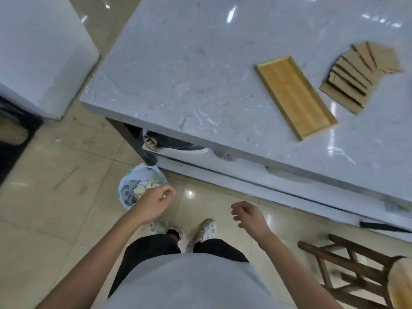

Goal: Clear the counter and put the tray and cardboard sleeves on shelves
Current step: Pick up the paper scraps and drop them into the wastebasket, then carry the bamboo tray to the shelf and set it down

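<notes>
Hands are hovering low, both empty: the left hand is hanging over the small bag-lined waste bin, fingers loosely curled; the right hand is spreading open. The shallow rectangular wooden tray and fanned brown cardboard sleeves are sitting on the grey marble counter. Grabbing carelessly risks scattering that fan.

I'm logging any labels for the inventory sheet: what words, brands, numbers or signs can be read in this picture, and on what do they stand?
None can be read.
Wooden tray: plain, no marking.
Cardboard sleeves: plain brown, no print visible.
Marble counter: only veining and light glare.
Waste bin on the floor: a patterned liner, too blurred to tell any lettering.
Shoes: blurred, no brand legible.
</notes>
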